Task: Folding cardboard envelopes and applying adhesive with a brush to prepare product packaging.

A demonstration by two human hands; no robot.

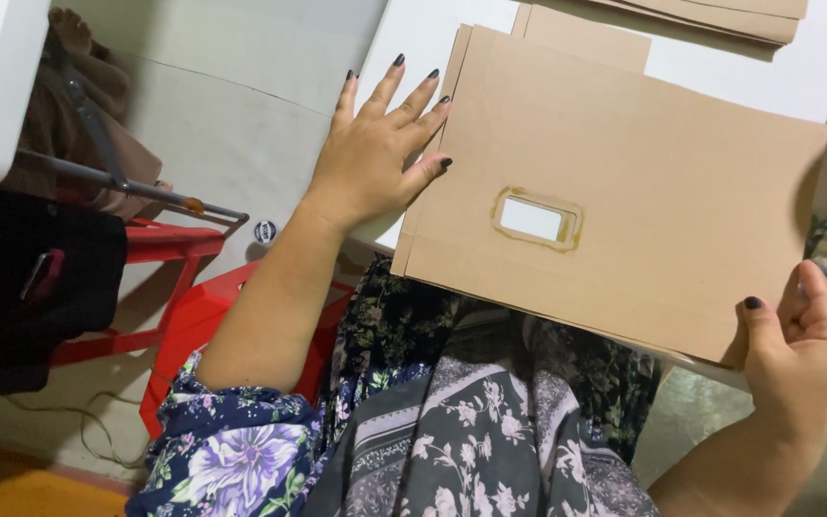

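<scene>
Cardboard sheet (614, 182) with window cutout (534, 219) lies flat on white table (423, 33), long axis left-right, tilted down rightward. Left hand (375, 153) spread flat on left edge; right hand (801, 349) pinches lower-right corner.

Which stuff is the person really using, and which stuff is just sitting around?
In use:
- flat brown cardboard sheet with a window hole
- left hand, pressing flat on its edge
- right hand, gripping its corner

Just lying about:
- more cardboard sheets
- red plastic stool
- white table
</scene>
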